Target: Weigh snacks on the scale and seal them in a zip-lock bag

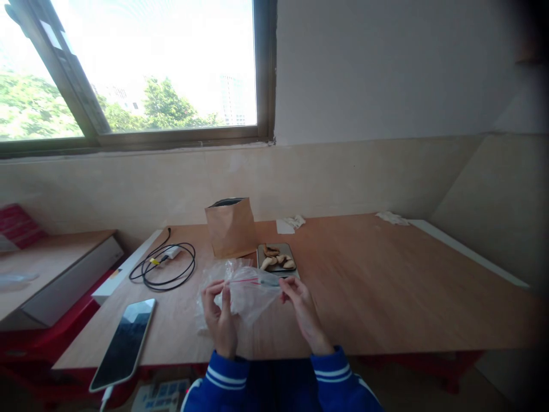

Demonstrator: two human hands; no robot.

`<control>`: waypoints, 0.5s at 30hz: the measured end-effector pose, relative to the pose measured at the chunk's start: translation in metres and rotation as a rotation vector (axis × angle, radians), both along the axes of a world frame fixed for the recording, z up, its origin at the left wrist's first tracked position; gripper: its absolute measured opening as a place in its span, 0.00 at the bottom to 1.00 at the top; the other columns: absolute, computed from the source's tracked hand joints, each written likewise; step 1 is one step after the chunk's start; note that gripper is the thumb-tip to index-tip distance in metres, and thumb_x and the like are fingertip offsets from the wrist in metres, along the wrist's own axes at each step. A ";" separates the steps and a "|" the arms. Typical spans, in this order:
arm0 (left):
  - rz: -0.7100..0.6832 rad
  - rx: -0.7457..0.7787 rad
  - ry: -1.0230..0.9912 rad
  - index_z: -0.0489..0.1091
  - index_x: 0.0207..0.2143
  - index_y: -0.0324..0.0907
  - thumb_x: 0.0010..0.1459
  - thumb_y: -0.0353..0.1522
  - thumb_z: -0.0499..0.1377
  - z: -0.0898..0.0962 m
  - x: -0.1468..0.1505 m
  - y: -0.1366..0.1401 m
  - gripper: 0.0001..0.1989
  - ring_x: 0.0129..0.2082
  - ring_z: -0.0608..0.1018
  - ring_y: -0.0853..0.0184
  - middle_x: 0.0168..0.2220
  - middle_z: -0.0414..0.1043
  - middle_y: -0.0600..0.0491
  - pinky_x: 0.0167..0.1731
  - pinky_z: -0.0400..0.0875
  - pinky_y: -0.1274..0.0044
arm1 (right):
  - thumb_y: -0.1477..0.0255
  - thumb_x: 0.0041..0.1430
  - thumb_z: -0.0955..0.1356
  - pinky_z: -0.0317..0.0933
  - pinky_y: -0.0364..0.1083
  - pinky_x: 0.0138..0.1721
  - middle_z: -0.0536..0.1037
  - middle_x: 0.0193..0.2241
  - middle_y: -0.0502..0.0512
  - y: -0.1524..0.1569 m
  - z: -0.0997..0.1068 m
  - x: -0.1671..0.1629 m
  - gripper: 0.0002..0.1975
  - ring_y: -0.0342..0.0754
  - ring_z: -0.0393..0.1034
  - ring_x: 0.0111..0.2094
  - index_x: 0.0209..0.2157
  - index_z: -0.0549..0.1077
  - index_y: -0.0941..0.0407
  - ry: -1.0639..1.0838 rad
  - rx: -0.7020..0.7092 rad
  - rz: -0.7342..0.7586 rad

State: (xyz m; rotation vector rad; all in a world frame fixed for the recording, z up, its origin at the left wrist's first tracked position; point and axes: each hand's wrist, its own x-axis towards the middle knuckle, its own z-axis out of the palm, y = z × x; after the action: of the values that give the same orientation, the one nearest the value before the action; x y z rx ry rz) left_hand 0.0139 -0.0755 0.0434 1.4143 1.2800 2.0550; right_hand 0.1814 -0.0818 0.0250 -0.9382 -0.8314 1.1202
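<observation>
A clear zip bag with a red line along its top is stretched between my two hands above the table. My left hand pinches its left top corner, and my right hand pinches the right one. More clear plastic lies behind and left of my left hand; where one bag ends and another begins I cannot tell. Just beyond the bag, a small flat scale carries several pale brown dried pieces, and the bag partly covers its front. Behind, a brown paper bag stands upright with its top open.
On the wooden table, a coiled black cable lies at the left, with a phone overhanging the front edge. A crumpled white tissue sits near the wall. Another table stands at far left.
</observation>
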 end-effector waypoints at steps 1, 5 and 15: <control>-0.001 0.008 -0.006 0.67 0.32 0.42 0.58 0.37 0.56 0.002 0.004 0.004 0.08 0.44 0.71 0.65 0.39 0.68 0.52 0.48 0.61 0.71 | 0.58 0.50 0.71 0.56 0.42 0.26 0.66 0.19 0.45 0.002 -0.002 0.000 0.16 0.42 0.60 0.22 0.26 0.68 0.55 -0.024 -0.001 -0.019; -0.028 0.061 -0.049 0.62 0.32 0.42 0.61 0.38 0.52 -0.001 0.027 0.032 0.09 0.48 0.71 0.62 0.45 0.69 0.48 0.51 0.60 0.66 | 0.52 0.56 0.64 0.61 0.45 0.28 0.72 0.27 0.51 0.008 -0.011 0.001 0.19 0.46 0.66 0.28 0.31 0.70 0.55 -0.142 0.015 -0.135; 0.111 -0.035 -0.367 0.52 0.36 0.44 0.63 0.38 0.46 -0.044 0.046 0.070 0.07 0.46 0.73 0.61 0.42 0.70 0.46 0.48 0.63 0.62 | 0.65 0.60 0.61 0.60 0.55 0.47 0.72 0.43 0.62 0.032 -0.043 0.035 0.15 0.54 0.64 0.46 0.45 0.68 0.56 -0.821 0.161 -0.511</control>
State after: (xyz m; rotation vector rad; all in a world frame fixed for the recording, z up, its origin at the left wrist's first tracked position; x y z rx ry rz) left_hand 0.0603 -0.0056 -0.0004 0.9109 1.2496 2.2211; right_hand 0.2168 -0.0499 -0.0177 -1.3952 -1.2170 0.1900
